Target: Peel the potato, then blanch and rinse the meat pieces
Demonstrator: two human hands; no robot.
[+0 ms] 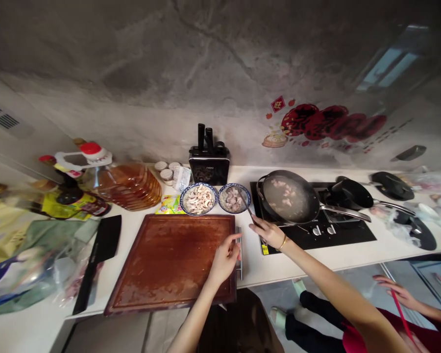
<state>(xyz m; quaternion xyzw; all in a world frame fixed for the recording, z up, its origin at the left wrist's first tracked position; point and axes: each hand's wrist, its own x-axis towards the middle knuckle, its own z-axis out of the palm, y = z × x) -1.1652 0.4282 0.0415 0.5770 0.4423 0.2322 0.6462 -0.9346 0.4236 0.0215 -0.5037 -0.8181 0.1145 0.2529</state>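
Note:
My right hand (pixel 267 232) is closed around dark chopsticks (pixel 248 208), whose tips reach into a blue-rimmed bowl of raw meat pieces (pixel 232 198). Over the right side of a wooden cutting board (pixel 176 260) hovers my left hand (pixel 226 257), empty, with the index finger out and the others loosely bent. A matching bowl of sliced mushrooms (pixel 198 199) stands to the left of the meat bowl. Right of my right hand, a wok (pixel 290 198) on the stove holds cloudy liquid with pale meat pieces in it.
A cleaver (pixel 101 255) lies left of the board, near plastic bags (pixel 25 274). Behind are a large oil jug (pixel 128 186) and a knife block (pixel 209 164). A black saucepan (pixel 353 193) sits right of the wok. Another person's hand (pixel 397 291) shows at lower right.

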